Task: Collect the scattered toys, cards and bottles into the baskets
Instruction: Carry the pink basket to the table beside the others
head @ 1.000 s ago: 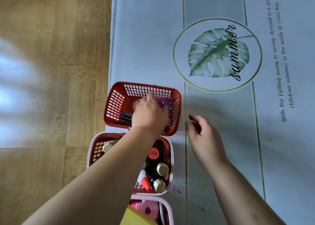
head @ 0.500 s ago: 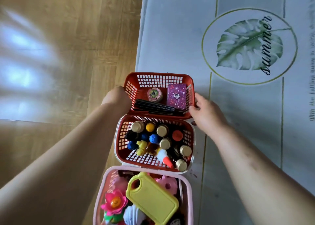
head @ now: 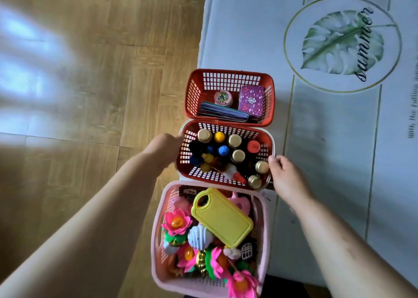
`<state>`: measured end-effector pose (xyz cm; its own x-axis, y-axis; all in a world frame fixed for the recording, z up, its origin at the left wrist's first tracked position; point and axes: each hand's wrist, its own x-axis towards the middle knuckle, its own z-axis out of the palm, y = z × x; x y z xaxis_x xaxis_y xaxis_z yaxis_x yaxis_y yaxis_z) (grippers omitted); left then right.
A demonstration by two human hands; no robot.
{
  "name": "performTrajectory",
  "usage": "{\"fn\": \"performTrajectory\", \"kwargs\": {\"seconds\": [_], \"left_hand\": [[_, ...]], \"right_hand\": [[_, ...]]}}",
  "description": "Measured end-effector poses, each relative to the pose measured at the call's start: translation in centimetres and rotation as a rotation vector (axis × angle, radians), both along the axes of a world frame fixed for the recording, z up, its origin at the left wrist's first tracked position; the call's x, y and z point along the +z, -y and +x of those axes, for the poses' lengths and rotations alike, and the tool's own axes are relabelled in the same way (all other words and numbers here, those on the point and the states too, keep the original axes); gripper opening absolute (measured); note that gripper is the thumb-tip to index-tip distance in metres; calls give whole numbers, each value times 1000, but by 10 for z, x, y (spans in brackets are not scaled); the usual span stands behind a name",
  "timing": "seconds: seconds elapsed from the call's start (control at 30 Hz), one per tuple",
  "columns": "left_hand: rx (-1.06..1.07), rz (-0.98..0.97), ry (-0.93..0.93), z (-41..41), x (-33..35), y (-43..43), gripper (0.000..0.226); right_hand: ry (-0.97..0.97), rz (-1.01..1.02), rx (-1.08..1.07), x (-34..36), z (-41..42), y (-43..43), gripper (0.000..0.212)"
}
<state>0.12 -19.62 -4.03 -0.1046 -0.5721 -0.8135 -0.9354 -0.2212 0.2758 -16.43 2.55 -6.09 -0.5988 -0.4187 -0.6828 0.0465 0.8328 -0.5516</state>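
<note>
Along mat (head: 248, 37) left edge | bottle basket (head: 188, 170) sits full between card basket (head: 228, 73) and toy basket (head: 156, 241) | left hand (head: 166, 149) at its left wall (fingers blurred, cannot tell) | right hand (head: 287, 176) fingers curl on right rim | step: probably straightening baskets | next: even two-sided grip

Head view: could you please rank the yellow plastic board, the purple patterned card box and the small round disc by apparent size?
1. yellow plastic board (nearest the camera, which flatters it)
2. purple patterned card box
3. small round disc
</note>
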Motion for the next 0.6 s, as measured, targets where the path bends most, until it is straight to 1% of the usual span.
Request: {"fn": "performTrajectory", "kwargs": {"seconds": [0.07,0.1,0.13,0.2,0.27,0.3,0.37,0.4,0.47,0.53,0.6], "left_hand": [[4,17,-32,14,1,-11,43],[19,4,-57,18,2,-15,42],[27,-17,-72,25,5,-19,43],[-12,-23,-23,40,9,-29,51],[-33,18,65,59,11,-40,59],[-23,66,106,72,14,-50,61],[34,137,132,92,18,-69,61],[75,156,111,100,18,-78,59],[66,145,46,105,16,-87,48],[10,75,-1,107,16,-93,37],[-34,25,-23,106,15,-94,35]], "right_hand": [[23,-60,-117,5,13,-8,39],[29,-75,-161,5,17,-12,39],[35,-67,-189,5,24,-19,40],[71,-23,-203,5,37,-35,41],[132,20,-183,3,49,-55,41],[162,49,-150,5,59,-68,35],[160,86,-26,9,72,-82,16],[131,99,8,8,76,-87,14],[59,107,55,7,78,-86,18],[-5,120,96,8,80,-85,23],[-58,154,117,6,81,-86,29]]}}
